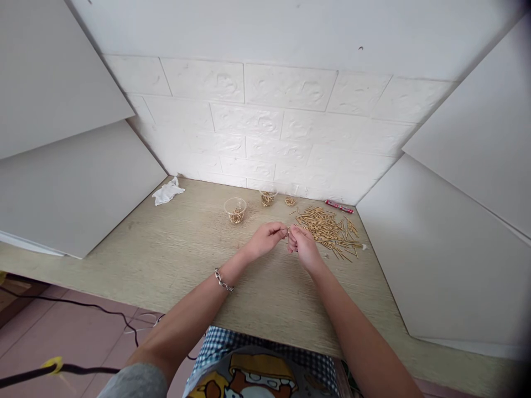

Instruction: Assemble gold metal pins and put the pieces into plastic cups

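My left hand (267,239) and my right hand (302,243) meet over the middle of the table, fingertips nearly touching. Both are closed in a pinch around a small piece between them, too tiny to make out clearly. Just beyond my right hand spreads a loose pile of thin gold-coloured sticks (326,224). A clear round cup (235,210) with small gold pieces stands beyond my left hand. Behind it to the right is a second clear cup (267,197) with gold pieces, and beside that a smaller clear container (290,201) holds a few more.
A red marker-like tube (339,207) lies by the back wall at the right. Crumpled white tissue (168,191) rests at the back left. White panels stand on both sides of the wooden table (166,249). Black cables (83,303) run over the floor at the left.
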Action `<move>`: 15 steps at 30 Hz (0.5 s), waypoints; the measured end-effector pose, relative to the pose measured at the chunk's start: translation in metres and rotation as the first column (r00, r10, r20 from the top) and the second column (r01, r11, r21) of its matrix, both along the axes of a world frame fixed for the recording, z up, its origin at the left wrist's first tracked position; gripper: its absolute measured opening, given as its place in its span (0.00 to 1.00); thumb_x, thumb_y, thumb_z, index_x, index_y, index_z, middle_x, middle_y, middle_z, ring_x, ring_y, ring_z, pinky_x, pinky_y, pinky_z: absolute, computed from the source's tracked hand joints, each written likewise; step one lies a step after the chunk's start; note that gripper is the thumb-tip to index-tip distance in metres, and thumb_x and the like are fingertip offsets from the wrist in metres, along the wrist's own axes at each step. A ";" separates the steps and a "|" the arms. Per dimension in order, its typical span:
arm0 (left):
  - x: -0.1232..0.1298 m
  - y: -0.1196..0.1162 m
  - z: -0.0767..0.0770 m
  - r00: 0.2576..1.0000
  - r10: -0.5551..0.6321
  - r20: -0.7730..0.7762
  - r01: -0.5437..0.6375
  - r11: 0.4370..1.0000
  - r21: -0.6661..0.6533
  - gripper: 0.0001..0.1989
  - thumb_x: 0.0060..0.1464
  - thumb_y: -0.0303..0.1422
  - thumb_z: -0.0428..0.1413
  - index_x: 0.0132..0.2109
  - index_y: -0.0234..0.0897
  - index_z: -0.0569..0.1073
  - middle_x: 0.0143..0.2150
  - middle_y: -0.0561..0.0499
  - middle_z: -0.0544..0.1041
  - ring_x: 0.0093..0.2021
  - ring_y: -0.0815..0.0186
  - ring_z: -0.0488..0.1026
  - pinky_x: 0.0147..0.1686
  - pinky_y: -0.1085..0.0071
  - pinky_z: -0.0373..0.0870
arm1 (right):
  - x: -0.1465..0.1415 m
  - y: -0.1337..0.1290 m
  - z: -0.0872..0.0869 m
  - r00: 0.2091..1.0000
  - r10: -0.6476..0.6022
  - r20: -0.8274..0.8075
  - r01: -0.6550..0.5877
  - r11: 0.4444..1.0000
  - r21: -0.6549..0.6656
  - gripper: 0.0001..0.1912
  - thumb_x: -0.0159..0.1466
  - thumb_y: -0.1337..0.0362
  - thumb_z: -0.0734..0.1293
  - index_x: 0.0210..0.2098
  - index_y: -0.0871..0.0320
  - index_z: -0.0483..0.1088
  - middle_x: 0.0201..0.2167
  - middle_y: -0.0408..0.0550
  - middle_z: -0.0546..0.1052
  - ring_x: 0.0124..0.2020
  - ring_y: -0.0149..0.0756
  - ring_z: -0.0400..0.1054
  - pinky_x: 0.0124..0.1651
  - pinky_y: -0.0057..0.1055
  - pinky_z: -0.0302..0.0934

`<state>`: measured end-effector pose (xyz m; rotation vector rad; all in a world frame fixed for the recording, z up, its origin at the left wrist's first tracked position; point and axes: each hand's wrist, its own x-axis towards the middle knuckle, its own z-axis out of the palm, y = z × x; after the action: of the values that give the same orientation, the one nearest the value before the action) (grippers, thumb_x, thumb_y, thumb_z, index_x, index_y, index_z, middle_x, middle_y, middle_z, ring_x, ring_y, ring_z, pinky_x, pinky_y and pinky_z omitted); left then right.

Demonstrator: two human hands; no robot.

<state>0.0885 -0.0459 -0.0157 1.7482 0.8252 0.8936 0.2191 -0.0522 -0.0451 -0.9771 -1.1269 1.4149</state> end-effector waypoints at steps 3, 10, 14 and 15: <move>-0.002 0.000 0.002 0.980 0.105 -0.170 -0.081 0.987 0.141 0.12 0.54 0.33 0.46 0.26 0.33 0.68 0.24 0.54 0.69 0.27 0.72 0.64 0.31 0.76 0.60 | 0.000 0.000 0.000 0.999 -0.007 0.038 0.007 1.000 0.007 0.20 0.55 0.51 0.60 0.16 0.57 0.52 0.11 0.34 0.50 0.12 0.23 0.45 0.15 0.25 0.49; -0.003 -0.001 0.001 0.940 0.172 -0.294 -0.088 0.956 0.278 0.12 0.55 0.32 0.44 0.29 0.33 0.69 0.28 0.53 0.70 0.31 0.71 0.65 0.34 0.75 0.60 | 0.001 0.000 -0.004 0.991 -0.022 0.133 0.019 1.000 0.023 0.19 0.56 0.51 0.58 0.17 0.56 0.53 0.12 0.35 0.50 0.13 0.25 0.45 0.16 0.26 0.49; -0.003 -0.001 -0.002 0.931 0.196 -0.309 -0.098 0.947 0.307 0.12 0.55 0.32 0.44 0.29 0.34 0.69 0.28 0.52 0.70 0.31 0.71 0.65 0.34 0.74 0.60 | 0.003 0.002 -0.009 0.972 -0.048 0.231 0.036 0.998 0.057 0.18 0.57 0.51 0.58 0.18 0.56 0.54 0.12 0.36 0.52 0.14 0.26 0.47 0.17 0.26 0.50; -0.003 -0.001 -0.002 0.930 0.202 -0.308 -0.104 0.946 0.307 0.12 0.55 0.32 0.44 0.29 0.34 0.69 0.28 0.52 0.70 0.31 0.70 0.65 0.34 0.74 0.60 | 0.004 0.003 -0.010 0.966 -0.058 0.253 0.042 0.997 0.069 0.18 0.57 0.51 0.58 0.18 0.56 0.54 0.12 0.36 0.52 0.14 0.26 0.47 0.18 0.26 0.50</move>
<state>0.0859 -0.0465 -0.0180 2.1528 1.1134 0.8607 0.2228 -0.0496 -0.0551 -1.1582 -1.3172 1.2293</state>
